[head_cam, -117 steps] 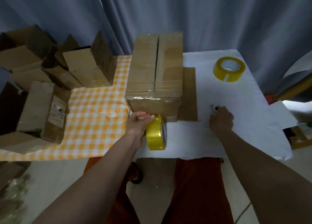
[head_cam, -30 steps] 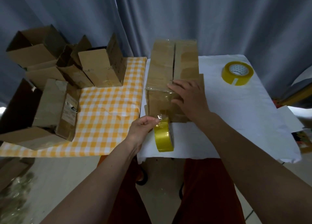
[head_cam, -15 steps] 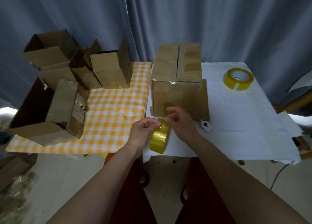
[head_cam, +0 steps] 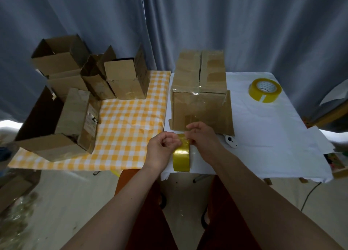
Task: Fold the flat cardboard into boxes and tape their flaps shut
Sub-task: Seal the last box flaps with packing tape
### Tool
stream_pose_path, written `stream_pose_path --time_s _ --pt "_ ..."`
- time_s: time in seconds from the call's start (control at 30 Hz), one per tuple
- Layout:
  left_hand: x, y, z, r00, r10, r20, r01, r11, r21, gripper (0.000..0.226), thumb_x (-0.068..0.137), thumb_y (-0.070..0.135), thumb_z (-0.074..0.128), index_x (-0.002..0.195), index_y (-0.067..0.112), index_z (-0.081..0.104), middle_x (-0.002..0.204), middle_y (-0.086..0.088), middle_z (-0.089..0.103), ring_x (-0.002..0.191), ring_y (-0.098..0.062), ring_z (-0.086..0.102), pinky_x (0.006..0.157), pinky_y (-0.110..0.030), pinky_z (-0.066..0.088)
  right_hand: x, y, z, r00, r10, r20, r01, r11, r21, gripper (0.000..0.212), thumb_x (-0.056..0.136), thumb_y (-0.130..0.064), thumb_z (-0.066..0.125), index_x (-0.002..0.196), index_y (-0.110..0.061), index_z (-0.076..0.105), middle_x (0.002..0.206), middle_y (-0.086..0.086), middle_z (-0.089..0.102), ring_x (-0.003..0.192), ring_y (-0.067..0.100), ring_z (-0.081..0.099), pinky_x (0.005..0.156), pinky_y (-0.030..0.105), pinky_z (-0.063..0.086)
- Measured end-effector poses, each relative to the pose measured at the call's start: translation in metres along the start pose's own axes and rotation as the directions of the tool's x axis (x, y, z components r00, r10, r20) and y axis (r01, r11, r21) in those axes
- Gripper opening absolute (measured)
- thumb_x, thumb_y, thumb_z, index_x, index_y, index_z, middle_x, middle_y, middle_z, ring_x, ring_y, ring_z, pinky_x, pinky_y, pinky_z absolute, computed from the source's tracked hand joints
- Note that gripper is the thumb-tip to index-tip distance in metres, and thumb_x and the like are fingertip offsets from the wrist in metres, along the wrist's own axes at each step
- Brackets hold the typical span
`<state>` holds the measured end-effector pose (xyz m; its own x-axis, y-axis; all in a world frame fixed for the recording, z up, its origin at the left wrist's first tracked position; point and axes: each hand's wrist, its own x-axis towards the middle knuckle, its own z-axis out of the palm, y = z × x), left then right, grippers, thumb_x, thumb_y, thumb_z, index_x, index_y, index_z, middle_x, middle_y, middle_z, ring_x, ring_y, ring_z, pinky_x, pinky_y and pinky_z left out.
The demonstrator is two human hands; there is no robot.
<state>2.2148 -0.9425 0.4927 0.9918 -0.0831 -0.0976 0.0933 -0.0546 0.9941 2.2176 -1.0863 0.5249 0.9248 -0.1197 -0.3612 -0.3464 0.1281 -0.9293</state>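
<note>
A closed cardboard box (head_cam: 200, 97) stands on the white-covered table (head_cam: 273, 129), its top flaps together and clear tape across its near top edge. In front of it, at the table's near edge, a yellow tape roll (head_cam: 181, 155) stands on edge. My left hand (head_cam: 162, 148) grips the roll from the left. My right hand (head_cam: 202, 136) pinches at the top of the roll, where the tape's end is; the fingertips hide it. A flat cardboard sheet pokes out from under the box on the right.
A second yellow tape roll (head_cam: 265, 90) lies flat at the far right. A small white cutter (head_cam: 231, 141) lies right of my right hand. Several open and folded boxes (head_cam: 124, 79) crowd the yellow checked cloth (head_cam: 130, 129) on the left. Grey curtains hang behind.
My right hand left the box top and came down to the roll. The roll's tape no longer runs to the box front. The view has pulled back.
</note>
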Motion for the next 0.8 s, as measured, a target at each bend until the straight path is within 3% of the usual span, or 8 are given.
stream_pose_path --time_s 0.1,0.17,0.3,0.4,0.47,0.6,0.73,0.8 --pt "-0.001 0.002 -0.005 1.000 -0.009 -0.014 0.010 1.000 0.006 0.069 0.077 0.001 0.075 0.132 0.024 0.041 0.071 -0.002 0.069 0.075 -0.012 0.069 0.080 -0.023 0.055 0.000 0.001 -0.001 1.000 0.006 0.010 -0.006 1.000 0.001 0.024 0.080 0.013 0.057 0.088 -0.010 0.055 0.076 0.006 0.054 0.072 0.017 0.050 0.067 0.030 0.044" --pt "0.000 0.004 -0.009 0.998 0.053 0.028 -0.054 0.998 0.036 0.078 0.078 0.002 0.074 0.139 0.029 0.034 0.070 -0.001 0.069 0.075 -0.015 0.069 0.081 -0.024 0.055 0.000 0.002 -0.002 1.000 0.013 0.026 -0.013 1.000 0.011 0.025 0.080 0.014 0.056 0.088 -0.010 0.055 0.078 0.007 0.053 0.073 0.017 0.051 0.069 0.031 0.044" --pt "-0.001 0.007 -0.009 0.986 0.160 0.051 -0.166 0.976 0.143 0.047 0.079 0.000 0.074 0.112 0.032 0.062 0.064 0.007 0.065 0.067 -0.009 0.061 0.074 -0.028 0.054 0.001 0.002 0.002 0.999 -0.002 0.040 0.001 1.000 0.010 0.026 0.080 0.014 0.055 0.086 -0.011 0.054 0.075 0.005 0.052 0.070 0.015 0.050 0.067 0.029 0.043" --pt "-0.001 0.004 -0.010 0.989 0.149 0.013 -0.148 0.962 0.231 0.030 0.078 0.005 0.075 0.088 0.033 0.071 0.063 0.013 0.065 0.066 -0.004 0.060 0.072 -0.020 0.050 0.001 0.002 0.003 0.998 -0.009 0.061 0.011 0.999 -0.035 0.026 0.080 0.013 0.055 0.087 -0.012 0.055 0.075 0.004 0.054 0.070 0.014 0.051 0.067 0.028 0.043" --pt "-0.001 0.005 -0.010 0.986 0.168 -0.019 -0.155 0.942 0.297 0.024 0.077 0.007 0.077 0.083 0.030 0.073 0.071 0.009 0.069 0.069 -0.004 0.063 0.071 -0.017 0.050 0.002 0.003 0.005 0.997 -0.004 0.077 0.010 0.997 -0.079 0.025 0.081 0.011 0.055 0.088 -0.012 0.055 0.076 0.003 0.054 0.072 0.014 0.051 0.068 0.029 0.044" --pt "0.002 0.010 -0.013 0.978 0.199 -0.061 -0.158 0.901 0.405 0.015 0.079 0.007 0.075 0.077 0.022 0.072 0.079 -0.007 0.068 0.079 -0.019 0.060 0.076 -0.027 0.050 0.006 -0.001 0.011 0.999 0.012 0.040 -0.006 0.989 -0.149 0.019 0.080 0.003 0.064 0.087 -0.012 0.055 0.078 0.005 0.059 0.066 0.013 0.056 0.063 0.027 0.049" --pt "0.005 0.016 -0.022 0.968 0.248 -0.034 -0.185 0.799 0.573 0.007 0.083 0.010 0.072 0.083 0.017 0.070 0.100 -0.005 0.056 0.096 -0.015 0.048 0.085 -0.020 0.041 0.015 -0.008 0.026 0.983 -0.162 -0.084 0.092 0.837 -0.540 0.022 0.077 -0.012 0.072 0.081 -0.017 0.050 0.082 0.010 0.065 0.071 0.025 0.065 0.069 0.041 0.057" --pt "0.009 0.019 -0.028 0.974 0.202 -0.100 -0.124 0.851 0.511 0.010 0.083 0.008 0.071 0.080 0.017 0.068 0.108 -0.006 0.048 0.100 -0.011 0.047 0.093 -0.026 0.042 0.018 -0.006 0.030 0.968 -0.238 -0.084 0.125 0.740 -0.661 0.023 0.077 -0.015 0.072 0.087 -0.014 0.051 0.090 0.009 0.061 0.081 0.028 0.063 0.074 0.046 0.055"
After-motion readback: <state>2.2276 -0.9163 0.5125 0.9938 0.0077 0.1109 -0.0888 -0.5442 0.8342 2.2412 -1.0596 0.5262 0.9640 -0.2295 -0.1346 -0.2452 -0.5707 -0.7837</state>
